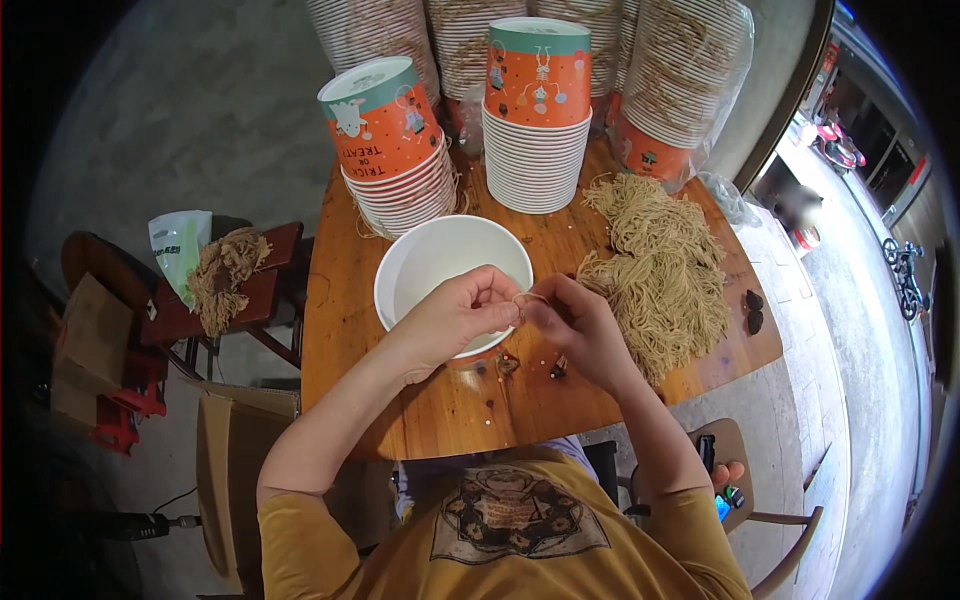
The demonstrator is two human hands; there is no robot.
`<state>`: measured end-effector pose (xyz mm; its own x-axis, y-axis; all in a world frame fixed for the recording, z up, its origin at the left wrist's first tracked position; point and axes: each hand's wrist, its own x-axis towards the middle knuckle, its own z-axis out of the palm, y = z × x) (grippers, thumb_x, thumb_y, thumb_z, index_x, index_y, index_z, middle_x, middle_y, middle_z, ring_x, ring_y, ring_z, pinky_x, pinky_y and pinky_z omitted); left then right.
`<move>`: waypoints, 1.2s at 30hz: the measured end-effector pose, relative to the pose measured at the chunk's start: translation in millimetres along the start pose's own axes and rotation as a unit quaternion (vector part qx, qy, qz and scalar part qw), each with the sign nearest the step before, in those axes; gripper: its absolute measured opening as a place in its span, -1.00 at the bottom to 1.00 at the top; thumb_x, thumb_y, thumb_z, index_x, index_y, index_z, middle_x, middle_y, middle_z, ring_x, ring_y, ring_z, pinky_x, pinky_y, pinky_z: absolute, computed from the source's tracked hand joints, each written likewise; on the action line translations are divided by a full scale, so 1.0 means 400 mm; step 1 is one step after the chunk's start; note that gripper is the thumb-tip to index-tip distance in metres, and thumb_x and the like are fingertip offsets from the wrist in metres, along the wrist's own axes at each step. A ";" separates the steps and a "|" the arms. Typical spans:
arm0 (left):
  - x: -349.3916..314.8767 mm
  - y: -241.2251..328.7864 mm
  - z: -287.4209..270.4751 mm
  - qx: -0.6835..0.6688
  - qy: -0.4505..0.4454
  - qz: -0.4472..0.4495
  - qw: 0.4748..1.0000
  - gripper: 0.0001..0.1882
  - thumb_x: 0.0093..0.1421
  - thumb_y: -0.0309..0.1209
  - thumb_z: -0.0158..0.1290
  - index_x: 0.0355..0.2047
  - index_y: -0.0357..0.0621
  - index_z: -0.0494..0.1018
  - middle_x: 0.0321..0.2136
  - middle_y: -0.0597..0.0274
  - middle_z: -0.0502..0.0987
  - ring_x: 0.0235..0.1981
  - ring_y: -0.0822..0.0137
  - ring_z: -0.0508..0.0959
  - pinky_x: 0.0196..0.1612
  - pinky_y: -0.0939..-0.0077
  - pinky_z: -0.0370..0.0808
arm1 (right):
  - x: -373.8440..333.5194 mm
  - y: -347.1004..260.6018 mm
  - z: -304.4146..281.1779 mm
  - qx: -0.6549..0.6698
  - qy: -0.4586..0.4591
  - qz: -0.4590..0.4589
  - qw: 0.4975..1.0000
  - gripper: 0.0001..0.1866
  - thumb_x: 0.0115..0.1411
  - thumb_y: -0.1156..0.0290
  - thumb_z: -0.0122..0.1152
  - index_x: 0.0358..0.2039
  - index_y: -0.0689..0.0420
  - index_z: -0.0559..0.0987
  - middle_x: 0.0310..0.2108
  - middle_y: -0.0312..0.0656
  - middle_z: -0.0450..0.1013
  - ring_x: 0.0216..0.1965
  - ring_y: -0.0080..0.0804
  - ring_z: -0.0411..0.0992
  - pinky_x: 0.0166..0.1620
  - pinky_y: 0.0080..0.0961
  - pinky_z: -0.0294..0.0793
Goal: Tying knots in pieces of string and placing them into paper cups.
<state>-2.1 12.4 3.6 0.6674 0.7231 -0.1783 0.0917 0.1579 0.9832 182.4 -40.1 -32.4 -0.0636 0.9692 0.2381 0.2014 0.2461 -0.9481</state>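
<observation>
A white paper bucket (410,255) stands mouth up on the wooden table in front of me. Over its near right rim, my left hand (455,315) is closed in a pinch on a thin tan cord (531,296). My right hand (585,330) pinches the same cord, so the two hands almost meet fingertip to fingertip. Part of the cord is hidden by the fingers. Right of my right hand lies a large heap of tan cords (665,270). On the table below my hands are small dark brown pieces (508,366) and scattered tiny beads.
Behind the bucket rise two upside-down stacks of orange-and-green printed buckets, one tilted (378,125) and one straight (540,95). Bagged stacks (690,70) stand farther back. At left a bench (265,275) bears more cord; an open carton (240,430) sits below.
</observation>
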 end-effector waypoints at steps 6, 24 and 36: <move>-0.006 0.007 0.003 0.047 0.028 -0.004 0.999 -0.88 0.25 -0.43 0.01 -0.24 -0.19 0.42 -0.35 0.35 0.49 -0.29 0.59 0.44 -0.17 0.68 0.40 | 0.000 -0.012 -0.024 -0.029 0.016 -0.011 0.999 -0.86 0.20 0.44 0.12 -0.35 0.26 0.45 -0.54 -0.27 0.35 -0.55 -0.61 0.23 -0.45 -0.60 0.30; 0.002 0.006 0.008 0.028 -0.007 -0.001 1.000 -0.84 0.20 -0.41 0.07 -0.28 -0.24 0.44 -0.44 0.38 0.44 -0.40 0.59 0.40 -0.29 0.70 0.38 | 0.064 -0.035 -0.032 -0.088 -0.035 -0.087 0.992 -0.94 0.15 0.52 0.15 -0.39 0.24 0.48 -0.51 -0.30 0.37 -0.54 -0.64 0.29 -0.44 -0.62 0.34; 0.014 0.007 0.016 0.035 0.001 -0.034 0.999 -0.85 0.21 -0.37 0.08 -0.31 -0.19 0.43 -0.45 0.43 0.43 -0.43 0.62 0.37 -0.32 0.72 0.33 | -0.012 -0.031 -0.024 -0.096 0.030 -0.011 0.995 -0.80 0.12 0.39 0.24 -0.42 0.25 0.46 -0.60 -0.33 0.34 -0.58 -0.67 0.22 -0.48 -0.64 0.27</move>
<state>6.6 12.8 5.4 0.6566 0.7136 -0.2443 0.1885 0.1584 0.9692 189.5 -47.8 -19.7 -0.0133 0.9609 0.2766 0.3833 0.2604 -0.8862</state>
